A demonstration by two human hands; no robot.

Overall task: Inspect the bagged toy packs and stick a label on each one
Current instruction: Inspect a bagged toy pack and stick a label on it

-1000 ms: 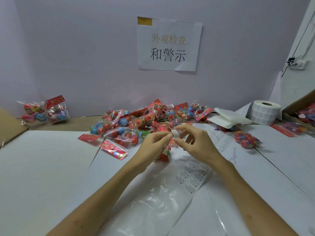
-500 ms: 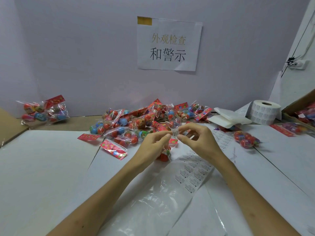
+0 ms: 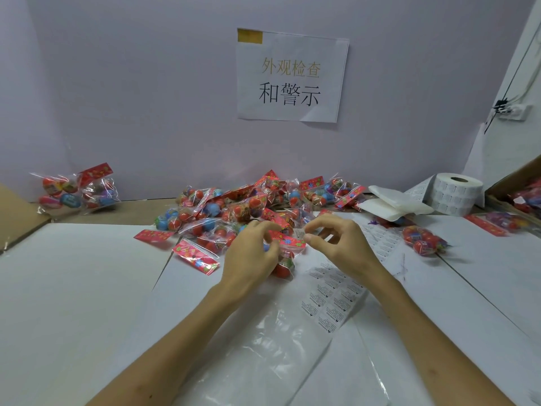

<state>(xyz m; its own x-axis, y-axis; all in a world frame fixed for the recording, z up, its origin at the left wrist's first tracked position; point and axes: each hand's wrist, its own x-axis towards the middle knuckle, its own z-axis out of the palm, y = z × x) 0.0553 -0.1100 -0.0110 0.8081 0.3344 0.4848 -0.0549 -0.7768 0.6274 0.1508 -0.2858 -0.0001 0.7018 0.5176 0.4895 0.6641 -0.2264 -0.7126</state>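
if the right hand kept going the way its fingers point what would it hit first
Probably the red header of the toy pack that the left hand holds: the right hand, pinching a small label, points left at it. Depth is unclear, so it may pass just above.

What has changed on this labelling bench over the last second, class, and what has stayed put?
The left hand let go of the small white printed label and now grips the clear bagged toy pack with red header card, whose header has come into view. The right hand still pinches the label, lowered to that header. The pile of packs and white label roll stayed.
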